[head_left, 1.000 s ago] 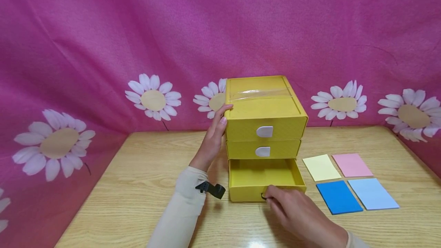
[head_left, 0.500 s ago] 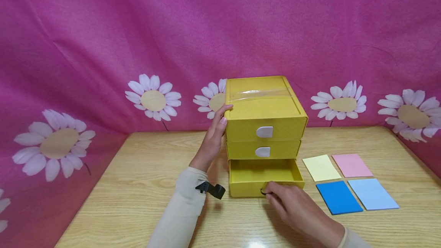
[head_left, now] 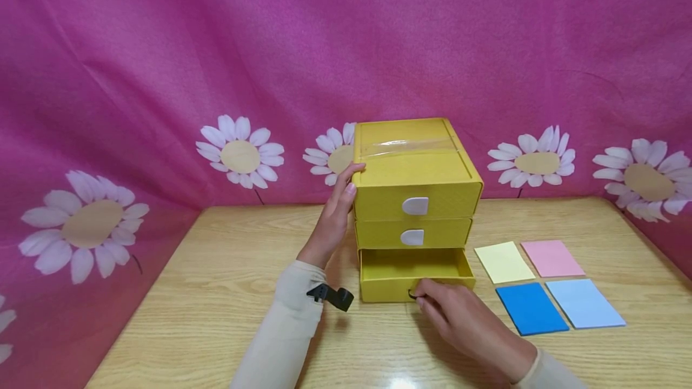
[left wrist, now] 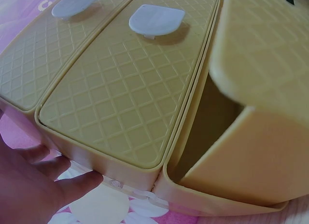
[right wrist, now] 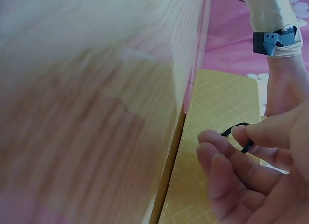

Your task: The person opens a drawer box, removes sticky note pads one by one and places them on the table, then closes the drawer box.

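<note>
A yellow three-drawer box (head_left: 418,167) stands on the table, a strip of clear tape across its top. The upper two drawers are closed and bear white tabs (head_left: 415,206). The bottom drawer (head_left: 382,291) is pulled partway out, with nothing seen in its visible part. My left hand (head_left: 333,215) rests against the box's left side, fingers extended; the left wrist view shows its fingertips (left wrist: 91,179) touching the side wall. My right hand (head_left: 467,324) pinches the black loop handle (right wrist: 235,126) on the bottom drawer's front between thumb and fingers.
Right of the box lie four flat pads: yellow (head_left: 505,263), pink (head_left: 553,259), dark blue (head_left: 531,309) and light blue (head_left: 585,304). A pink cloth (head_left: 346,47) with daisies hangs behind the wooden table (head_left: 227,281).
The bottom drawer has slid inward a little, my right hand moving with it while pinching the loop handle. My left hand and the pads have stayed in place.
</note>
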`<state>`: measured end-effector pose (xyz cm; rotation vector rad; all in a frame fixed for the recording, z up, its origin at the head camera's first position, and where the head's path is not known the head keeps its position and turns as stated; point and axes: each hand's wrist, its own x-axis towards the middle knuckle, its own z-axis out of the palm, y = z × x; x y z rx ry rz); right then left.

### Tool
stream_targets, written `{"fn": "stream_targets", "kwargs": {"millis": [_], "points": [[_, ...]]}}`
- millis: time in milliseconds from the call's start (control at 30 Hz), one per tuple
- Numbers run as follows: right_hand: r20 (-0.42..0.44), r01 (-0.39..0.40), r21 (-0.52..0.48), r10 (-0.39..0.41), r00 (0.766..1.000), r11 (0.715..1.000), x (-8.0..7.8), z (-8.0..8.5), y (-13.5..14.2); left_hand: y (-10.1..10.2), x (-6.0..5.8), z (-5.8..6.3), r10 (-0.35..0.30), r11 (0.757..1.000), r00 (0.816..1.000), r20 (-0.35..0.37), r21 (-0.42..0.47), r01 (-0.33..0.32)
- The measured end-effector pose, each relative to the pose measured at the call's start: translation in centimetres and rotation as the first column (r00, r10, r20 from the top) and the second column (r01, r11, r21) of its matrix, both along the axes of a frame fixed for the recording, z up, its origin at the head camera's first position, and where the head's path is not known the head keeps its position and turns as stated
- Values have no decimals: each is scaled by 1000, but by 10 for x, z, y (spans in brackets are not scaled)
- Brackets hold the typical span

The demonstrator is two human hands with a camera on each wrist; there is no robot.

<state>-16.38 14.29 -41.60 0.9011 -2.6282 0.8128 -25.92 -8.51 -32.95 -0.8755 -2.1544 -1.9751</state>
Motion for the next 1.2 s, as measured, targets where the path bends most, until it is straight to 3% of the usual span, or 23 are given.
{"fn": "stream_targets", "kwargs": {"millis": [233, 433, 700, 1200], "points": [[-13, -6, -5, 5, 1000, 1000, -6, -1, 0, -1, 0, 0, -6, 1000, 1000, 2, -10, 6], [48, -12, -2, 12, 999, 1000, -10, 2, -1, -1, -5, -6, -10, 1000, 1000, -7, -2, 10], [80, 10, 16, -11, 997, 1000, -21, 4, -1, -2, 0, 0, -14, 1000, 1000, -6, -23, 14], [-18, 30, -6, -30, 999, 1000, -33, -2, -1, -2, -1, -1, -8, 1000, 1000, -8, -27, 8]]}}
